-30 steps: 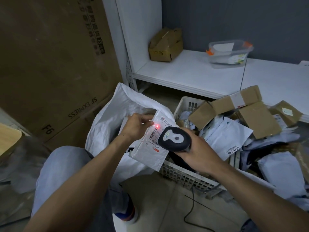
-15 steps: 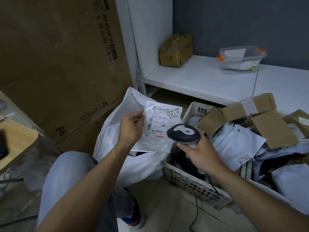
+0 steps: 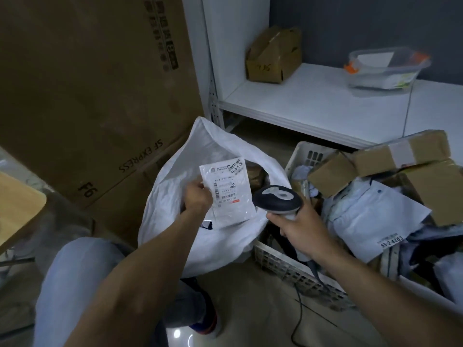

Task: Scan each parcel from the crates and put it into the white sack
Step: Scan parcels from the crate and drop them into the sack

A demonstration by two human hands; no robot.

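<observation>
My left hand (image 3: 197, 199) grips a small white plastic parcel (image 3: 229, 191) by its left edge, label facing me, right over the open mouth of the white sack (image 3: 172, 196). My right hand (image 3: 298, 229) holds a black-and-grey barcode scanner (image 3: 276, 201) just right of the parcel, at the sack's right rim. A white slotted crate (image 3: 283, 266) to the right is heaped with grey mailer bags (image 3: 370, 221) and brown cardboard parcels (image 3: 400, 154).
Large brown cartons (image 3: 95, 91) stand behind the sack on the left. A white shelf (image 3: 313, 103) at the back carries a brown box (image 3: 274, 56) and a clear plastic tub (image 3: 385, 68). My knee in light jeans (image 3: 75, 276) is below; the scanner cable (image 3: 298, 319) trails on the floor.
The red scan light on the label has gone out. My left hand has carried the parcel away from the scanner to the left, to above the sack's opening.
</observation>
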